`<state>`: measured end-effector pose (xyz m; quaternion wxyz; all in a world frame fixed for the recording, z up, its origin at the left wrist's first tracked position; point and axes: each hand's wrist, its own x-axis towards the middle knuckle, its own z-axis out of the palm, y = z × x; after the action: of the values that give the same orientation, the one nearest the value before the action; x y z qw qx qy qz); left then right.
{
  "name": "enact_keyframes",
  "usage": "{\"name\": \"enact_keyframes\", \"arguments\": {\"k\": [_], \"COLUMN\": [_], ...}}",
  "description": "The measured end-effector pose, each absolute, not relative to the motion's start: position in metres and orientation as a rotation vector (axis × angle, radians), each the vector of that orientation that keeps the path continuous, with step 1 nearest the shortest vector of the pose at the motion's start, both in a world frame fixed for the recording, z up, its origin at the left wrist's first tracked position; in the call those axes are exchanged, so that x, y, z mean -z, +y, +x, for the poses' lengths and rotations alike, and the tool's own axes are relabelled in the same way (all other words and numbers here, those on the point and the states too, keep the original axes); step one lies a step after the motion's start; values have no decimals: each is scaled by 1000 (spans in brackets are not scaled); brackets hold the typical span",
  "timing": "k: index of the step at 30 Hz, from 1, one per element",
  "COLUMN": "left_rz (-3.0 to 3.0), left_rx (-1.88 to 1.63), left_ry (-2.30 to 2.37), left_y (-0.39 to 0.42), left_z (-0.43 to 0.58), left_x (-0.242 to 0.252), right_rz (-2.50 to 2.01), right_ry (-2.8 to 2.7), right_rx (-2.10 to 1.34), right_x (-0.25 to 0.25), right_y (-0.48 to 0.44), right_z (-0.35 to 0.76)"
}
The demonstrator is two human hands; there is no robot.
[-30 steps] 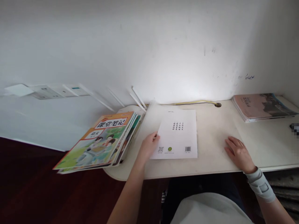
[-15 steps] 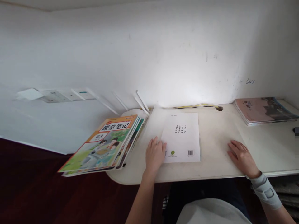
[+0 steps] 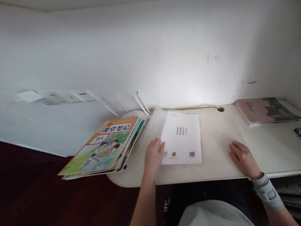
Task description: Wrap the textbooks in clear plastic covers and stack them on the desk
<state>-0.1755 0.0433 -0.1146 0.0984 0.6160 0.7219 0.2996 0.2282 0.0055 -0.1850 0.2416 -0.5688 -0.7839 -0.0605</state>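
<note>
A white booklet (image 3: 182, 135) lies on the desk, its printed face up with columns of characters, a green round mark and a barcode. My left hand (image 3: 152, 157) rests at its lower left edge. The thumb touches that edge, apart from the other fingers, which lie to the left of it; no firm grip shows. My right hand (image 3: 243, 158) lies flat on the desk to the right of the booklet, fingers stretched out and holding nothing. A grey wrist brace (image 3: 268, 191) wraps the right wrist.
Several books (image 3: 101, 147) are stacked at the desk's left end and jut past its edge. Another stack of books (image 3: 263, 110) lies at the back right. Yellow and black cables (image 3: 199, 107) run along the wall to a desk hole (image 3: 221, 109). White rods (image 3: 142, 103) stand behind the left stack.
My left hand has shifted slightly left, with its thumb now at the booklet's edge, and more of the booklet's lower left corner shows. My right hand has stayed in place.
</note>
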Motion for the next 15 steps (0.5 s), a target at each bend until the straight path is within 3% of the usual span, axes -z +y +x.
{"name": "enact_keyframes", "arguments": {"k": [4, 9, 15], "left_rz": [1409, 1113, 1213], "left_rx": [-1154, -1279, -1348], "left_ry": [1714, 1762, 1820], "left_y": [18, 0, 8], "left_z": [-169, -160, -132], "left_x": [97, 97, 94], "right_rz": [-1550, -1543, -1555], "right_ry": [-2152, -2159, -2041], "right_rx": [157, 162, 205], "right_x": [185, 183, 162], "right_y": [5, 5, 2], "right_z": [228, 231, 195]}}
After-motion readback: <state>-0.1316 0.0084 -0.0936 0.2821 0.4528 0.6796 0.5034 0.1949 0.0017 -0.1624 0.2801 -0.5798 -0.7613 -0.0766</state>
